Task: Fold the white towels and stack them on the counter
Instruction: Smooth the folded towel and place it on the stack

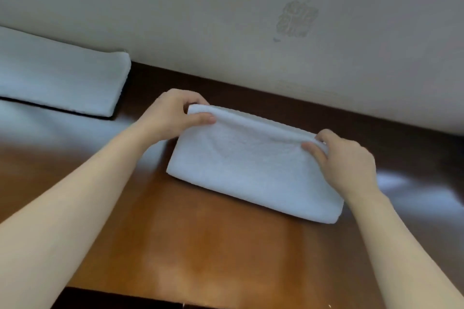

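A folded white towel (251, 170) lies in the middle of the brown wooden counter (200, 246). My left hand (170, 114) pinches the towel's far left corner, thumb on top. At the far right corner my right hand (346, 160) grips the edge the same way. The far edge is lifted slightly off the counter between both hands. A second folded white towel (57, 80) lies flat at the back left of the counter, apart from both hands.
A pale wall (251, 20) with a faint mark runs along the back of the counter. The counter's front edge (150, 298) shows at the bottom. Glare patches sit on the wood left and right.
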Demonstrator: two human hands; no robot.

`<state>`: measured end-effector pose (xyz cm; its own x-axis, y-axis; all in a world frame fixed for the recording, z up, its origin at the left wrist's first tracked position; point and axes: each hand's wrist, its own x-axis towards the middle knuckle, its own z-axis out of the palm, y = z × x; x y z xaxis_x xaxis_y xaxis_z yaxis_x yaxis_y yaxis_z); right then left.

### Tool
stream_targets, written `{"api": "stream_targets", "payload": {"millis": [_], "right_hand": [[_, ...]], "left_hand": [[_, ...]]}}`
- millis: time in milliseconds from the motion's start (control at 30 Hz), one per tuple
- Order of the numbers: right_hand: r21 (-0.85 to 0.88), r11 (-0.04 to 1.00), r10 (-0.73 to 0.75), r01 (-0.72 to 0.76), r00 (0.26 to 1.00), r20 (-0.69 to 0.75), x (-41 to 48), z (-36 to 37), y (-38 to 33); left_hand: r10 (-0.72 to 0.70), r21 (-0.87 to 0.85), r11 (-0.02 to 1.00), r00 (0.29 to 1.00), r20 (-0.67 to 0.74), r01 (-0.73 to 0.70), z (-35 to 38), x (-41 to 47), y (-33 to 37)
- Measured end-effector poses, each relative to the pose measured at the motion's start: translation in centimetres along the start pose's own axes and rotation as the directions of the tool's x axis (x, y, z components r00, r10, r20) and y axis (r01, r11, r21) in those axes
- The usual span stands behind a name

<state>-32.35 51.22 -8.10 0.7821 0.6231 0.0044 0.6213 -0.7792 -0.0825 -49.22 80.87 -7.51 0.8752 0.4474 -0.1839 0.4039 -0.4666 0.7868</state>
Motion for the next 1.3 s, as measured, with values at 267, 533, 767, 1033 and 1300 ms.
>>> {"api": "stream_targets", "payload": {"millis": [267,533,767,1033,1300], "right_hand": [[-0.018,0.996,0.084,-0.084,0.996,-0.034,5.7,4.1,1.6],[-0.131,0.98,0.093,-0.147,0.933,-0.348,3.5,6.9,-1.3],[0.082,0.996,0.022,-0.021,1.0,-0.004,1.8,8.1,-5.9],[0.046,0.996,0.078,-0.08,0.996,0.033,0.2,8.0,-0.9],[0.124,0.944,0.317,-0.307,0.945,-0.077,-1.2,7.2,-0.9]], "left_hand": [[-0.187,-0.181,0.973,0.953,-0.24,0.145,3.5,3.9,-4.0],[0.251,0.544,0.838,0.913,-0.323,-0.038,5.7,3.7,-2.3],[0.224,0.635,0.738,0.97,0.09,-0.229,13.1,2.9,0.7],[-0.002,0.647,0.756,0.989,-0.147,0.098,9.4,2.4,-3.2],[-0.073,0.324,0.923,0.922,-0.379,0.206,8.1,0.2,-2.3]]}}
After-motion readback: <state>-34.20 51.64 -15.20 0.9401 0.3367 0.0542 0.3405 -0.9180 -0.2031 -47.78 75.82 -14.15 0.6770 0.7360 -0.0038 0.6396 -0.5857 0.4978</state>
